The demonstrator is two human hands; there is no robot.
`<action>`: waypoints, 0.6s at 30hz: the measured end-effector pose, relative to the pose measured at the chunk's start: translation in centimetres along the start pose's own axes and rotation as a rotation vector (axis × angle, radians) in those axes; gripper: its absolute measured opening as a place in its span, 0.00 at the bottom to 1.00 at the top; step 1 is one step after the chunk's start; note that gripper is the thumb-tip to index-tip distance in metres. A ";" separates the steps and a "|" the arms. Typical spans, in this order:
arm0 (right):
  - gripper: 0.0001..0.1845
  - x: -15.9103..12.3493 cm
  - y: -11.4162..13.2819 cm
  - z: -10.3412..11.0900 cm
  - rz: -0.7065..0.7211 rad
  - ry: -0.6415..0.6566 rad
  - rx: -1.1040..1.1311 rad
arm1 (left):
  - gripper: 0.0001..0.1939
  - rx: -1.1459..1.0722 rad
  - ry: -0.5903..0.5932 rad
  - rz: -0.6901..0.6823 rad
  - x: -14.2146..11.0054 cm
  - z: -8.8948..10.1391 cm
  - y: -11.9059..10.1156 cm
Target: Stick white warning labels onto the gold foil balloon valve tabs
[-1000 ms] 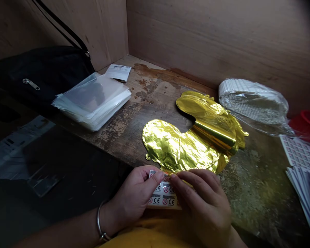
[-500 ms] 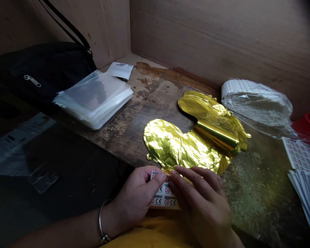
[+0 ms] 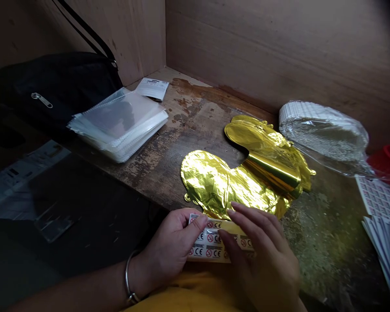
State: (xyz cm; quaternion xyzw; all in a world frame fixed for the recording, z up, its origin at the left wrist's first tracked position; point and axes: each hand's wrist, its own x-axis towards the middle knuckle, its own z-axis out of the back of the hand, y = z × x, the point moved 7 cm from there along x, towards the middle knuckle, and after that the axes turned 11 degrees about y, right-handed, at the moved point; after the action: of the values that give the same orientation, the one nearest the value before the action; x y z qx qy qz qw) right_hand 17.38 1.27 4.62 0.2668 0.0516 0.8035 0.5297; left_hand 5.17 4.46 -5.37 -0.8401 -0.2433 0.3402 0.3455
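My left hand pinches the left end of a sticker sheet printed with rows of CE marks and red warning circles. Its thumb lies on top of the sheet. Over the sheet's right part is my right hand, slightly blurred, with thumb and fingers apart and nothing visible between them. I cannot tell whether its thumb touches the sheet. Part of the top row, right of a sticker, looks bare and yellowish. Just beyond both hands lies a flat gold foil balloon, its near edge against the sheet.
More gold foil balloons are stacked behind. Clear plastic sleeves and a black bag are at the left. To the right are wrapped white straws, a red container, another sticker sheet and white strips.
My right hand has drawn back to the right from the left thumb and its fingers have spread, uncovering more of the sticker sheet. The left hand keeps its hold.
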 end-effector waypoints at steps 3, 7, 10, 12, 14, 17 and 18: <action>0.11 0.4 -0.4 -0.2 -0.047 0.035 0.003 | 0.22 0.002 -0.002 0.012 0.0 0.0 0.0; 0.10 0.4 -0.1 -0.2 -0.007 0.012 -0.021 | 0.22 0.019 -0.001 -0.002 0.1 0.0 0.1; 0.12 0.2 0.2 -0.4 0.029 0.012 -0.048 | 0.22 -0.006 0.003 -0.009 0.1 0.0 0.2; 0.13 0.2 0.2 -0.5 0.039 0.023 -0.028 | 0.21 -0.034 0.010 -0.021 0.1 0.1 0.1; 0.12 0.5 0.3 -0.4 0.050 0.024 0.008 | 0.20 -0.066 0.058 -0.024 -0.1 -0.1 0.0; 0.11 1.1 0.3 -0.4 0.045 0.038 0.066 | 0.17 -0.143 0.207 0.041 -0.4 -0.8 0.1; 0.11 1.3 0.3 -0.5 0.035 0.053 0.092 | 0.17 -0.160 0.243 0.064 -0.5 -0.9 0.2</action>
State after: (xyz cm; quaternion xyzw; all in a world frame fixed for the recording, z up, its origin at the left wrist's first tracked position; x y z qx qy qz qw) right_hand 16.51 2.38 4.74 0.2703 0.0979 0.8161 0.5013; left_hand 5.56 3.68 -4.85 -0.9072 -0.1989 0.2264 0.2935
